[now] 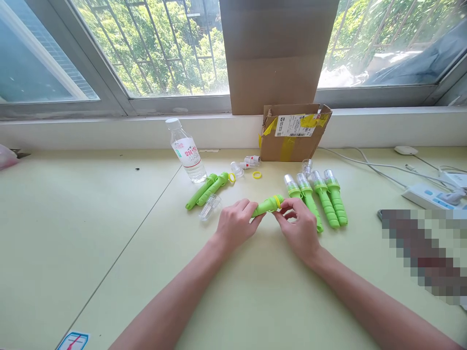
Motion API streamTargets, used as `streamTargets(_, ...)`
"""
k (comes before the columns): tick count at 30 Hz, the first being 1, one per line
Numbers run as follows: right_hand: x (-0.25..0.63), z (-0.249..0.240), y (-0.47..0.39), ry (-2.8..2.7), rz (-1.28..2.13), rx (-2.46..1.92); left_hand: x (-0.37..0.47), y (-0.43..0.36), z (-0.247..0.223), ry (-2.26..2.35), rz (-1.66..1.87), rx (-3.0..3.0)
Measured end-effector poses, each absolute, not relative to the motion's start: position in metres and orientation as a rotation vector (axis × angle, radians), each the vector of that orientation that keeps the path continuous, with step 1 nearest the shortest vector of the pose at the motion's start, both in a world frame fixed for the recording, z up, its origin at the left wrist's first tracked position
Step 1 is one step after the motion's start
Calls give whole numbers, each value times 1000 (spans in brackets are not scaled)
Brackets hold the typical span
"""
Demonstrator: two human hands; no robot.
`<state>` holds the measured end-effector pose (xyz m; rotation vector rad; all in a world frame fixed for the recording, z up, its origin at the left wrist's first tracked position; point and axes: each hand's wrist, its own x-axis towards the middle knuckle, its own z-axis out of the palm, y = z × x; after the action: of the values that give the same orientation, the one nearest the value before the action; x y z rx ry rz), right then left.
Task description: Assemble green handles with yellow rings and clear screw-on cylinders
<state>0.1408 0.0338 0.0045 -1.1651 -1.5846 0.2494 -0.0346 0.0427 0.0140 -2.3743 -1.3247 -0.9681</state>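
My left hand (236,218) is closed round a green flashlight body (265,207), held tilted above the table with its threaded end to the right. A yellow ring (278,201) sits around that end, and the fingertips of my right hand (297,226) pinch at it. Left of my hands lie two more green bodies (213,188) without caps, a clear cap (209,207) and a loose yellow ring (232,178). Another yellow ring (257,175) lies farther back, near small white and clear parts (246,165). Several green flashlights with clear caps (330,201) lie to the right.
A water bottle (188,153) stands at the back left. A cardboard box (292,141) rests against the windowsill, with another clear cap (307,166) before it. White cables and a power strip (426,197) occupy the right side, beside a pixelated object (423,253).
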Motion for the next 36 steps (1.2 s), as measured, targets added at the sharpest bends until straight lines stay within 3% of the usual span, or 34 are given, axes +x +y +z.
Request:
streamTargets(10, 142, -1, 35, -1649, 285, -1233, -32, 38, 23, -1776, -947, -2665)
streamTargets(25, 143, -3, 36, -1651, 301, -1243, -32, 41, 33, -2312, -1271, -2972)
streamTargets(36, 141, 0, 35, -1628, 279, -1235, -31, 43, 31, -2117, -1424, -2848)
